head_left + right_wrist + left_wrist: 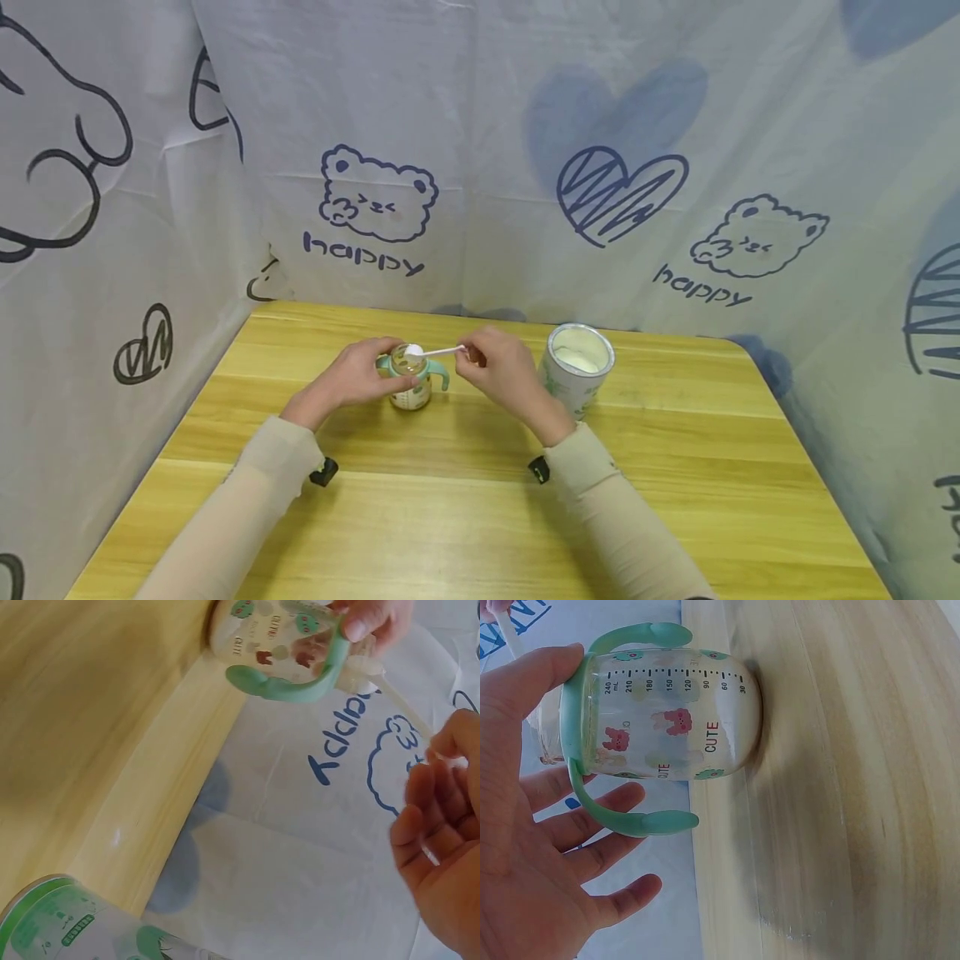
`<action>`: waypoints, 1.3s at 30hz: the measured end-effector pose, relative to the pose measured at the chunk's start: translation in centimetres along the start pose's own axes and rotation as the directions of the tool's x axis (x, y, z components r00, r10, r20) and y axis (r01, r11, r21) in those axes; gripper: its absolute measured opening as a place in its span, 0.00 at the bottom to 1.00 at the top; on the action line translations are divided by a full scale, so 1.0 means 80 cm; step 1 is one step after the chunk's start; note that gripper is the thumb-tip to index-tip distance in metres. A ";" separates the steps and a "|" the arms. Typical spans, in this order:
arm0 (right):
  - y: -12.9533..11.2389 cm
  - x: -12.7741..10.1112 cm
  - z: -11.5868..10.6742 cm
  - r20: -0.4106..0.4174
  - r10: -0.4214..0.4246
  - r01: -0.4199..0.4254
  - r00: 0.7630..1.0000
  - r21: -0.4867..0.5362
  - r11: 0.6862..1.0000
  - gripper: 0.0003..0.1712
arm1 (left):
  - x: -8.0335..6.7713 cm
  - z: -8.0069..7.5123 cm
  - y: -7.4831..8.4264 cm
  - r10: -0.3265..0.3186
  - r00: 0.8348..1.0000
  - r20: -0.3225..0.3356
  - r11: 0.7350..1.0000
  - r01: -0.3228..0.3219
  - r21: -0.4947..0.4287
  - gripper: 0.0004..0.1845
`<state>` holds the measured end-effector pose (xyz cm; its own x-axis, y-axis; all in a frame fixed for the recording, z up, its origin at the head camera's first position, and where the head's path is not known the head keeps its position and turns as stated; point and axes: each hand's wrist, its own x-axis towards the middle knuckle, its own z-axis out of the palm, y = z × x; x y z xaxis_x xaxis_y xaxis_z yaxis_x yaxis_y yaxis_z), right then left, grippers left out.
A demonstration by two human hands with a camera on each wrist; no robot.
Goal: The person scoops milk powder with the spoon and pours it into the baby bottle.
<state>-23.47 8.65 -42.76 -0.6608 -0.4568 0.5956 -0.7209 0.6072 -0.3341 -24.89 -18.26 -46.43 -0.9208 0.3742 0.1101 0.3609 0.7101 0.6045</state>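
Note:
A clear baby bottle point(667, 712) with a mint-green two-handled collar stands lidless on the table, a pale layer at its bottom. My left hand point(360, 372) grips it around the collar, thumb on one side and fingers on the other. In the right hand point(501, 367), thumb and fingertips pinch the handle end of a white scoop point(438, 352). The scoop's bowl, heaped with white powder point(413, 351), is at the bottle's open mouth. Beside the right wrist stands an open can of milk powder point(576, 367), pale powder visible inside.
The wooden table point(465, 525) carries the bottle and can. Behind it and to the sides hangs a white cloth point(480, 167) printed with bears, hearts and "happy". The table's back edge lies just beyond the can.

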 end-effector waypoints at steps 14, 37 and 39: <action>0.006 0.000 0.006 -0.092 -0.351 0.330 0.932 -0.189 0.925 0.04 | 0.000 0.000 -0.002 -0.013 1.000 0.001 1.000 0.013 0.012 0.41; 0.009 -0.001 0.007 -0.079 -0.573 0.502 0.816 -0.393 0.770 0.03 | -0.001 0.001 -0.002 -0.005 1.000 -0.004 1.000 0.005 0.019 0.38; 0.008 -0.001 0.006 -0.079 -0.574 0.504 0.815 -0.393 0.769 0.02 | -0.001 0.001 -0.002 -0.005 1.000 -0.004 1.000 0.005 0.020 0.38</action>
<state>-24.02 8.75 -43.39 -0.1086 -0.6697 0.7346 -0.8055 0.4923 0.3297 -24.90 -18.35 -46.58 -0.9230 0.3684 0.1107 0.3595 0.7238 0.5890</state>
